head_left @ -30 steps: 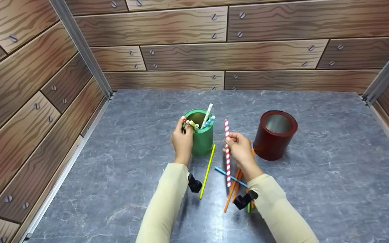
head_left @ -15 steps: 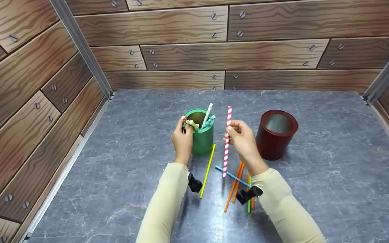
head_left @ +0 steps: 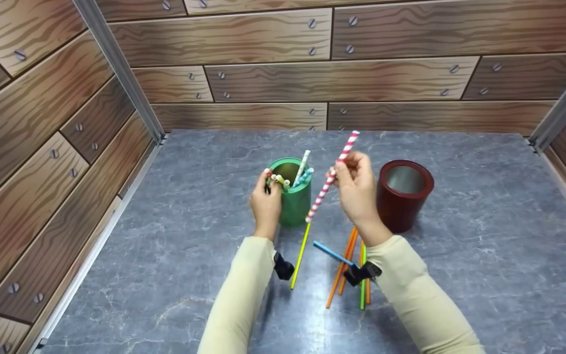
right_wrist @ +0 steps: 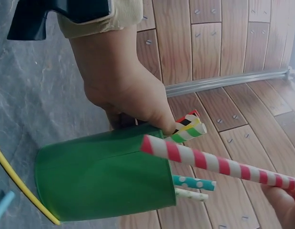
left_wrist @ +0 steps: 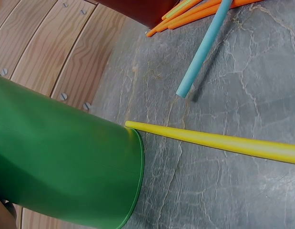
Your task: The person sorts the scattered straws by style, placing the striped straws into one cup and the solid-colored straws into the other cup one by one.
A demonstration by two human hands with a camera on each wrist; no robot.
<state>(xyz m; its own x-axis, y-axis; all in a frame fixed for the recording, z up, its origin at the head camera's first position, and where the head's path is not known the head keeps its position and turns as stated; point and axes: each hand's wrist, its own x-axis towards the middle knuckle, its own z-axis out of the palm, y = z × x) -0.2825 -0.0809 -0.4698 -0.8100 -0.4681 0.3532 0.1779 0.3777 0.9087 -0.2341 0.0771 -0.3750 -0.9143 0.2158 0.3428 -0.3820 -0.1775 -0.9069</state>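
Note:
My left hand grips the green cup by its left side near the rim. Several patterned paper straws poke out of that cup, some right by the left fingers. Between thumb and fingers, my right hand pinches a pink-and-white striped paper straw. It is held slanted in the air to the right of the cup, its upper end leaning away to the right. In the right wrist view its lower end overlaps the cup's rim.
A dark red cup stands right of the right hand. A yellow straw lies at the green cup's base. Nearer me lie a blue straw, several orange straws and a green straw. Wood-patterned walls enclose the grey tabletop.
My right hand has lifted the striped straw upward and away, tilting it so its lower end swings left toward the green cup. The left hand and green cup have stayed in place.

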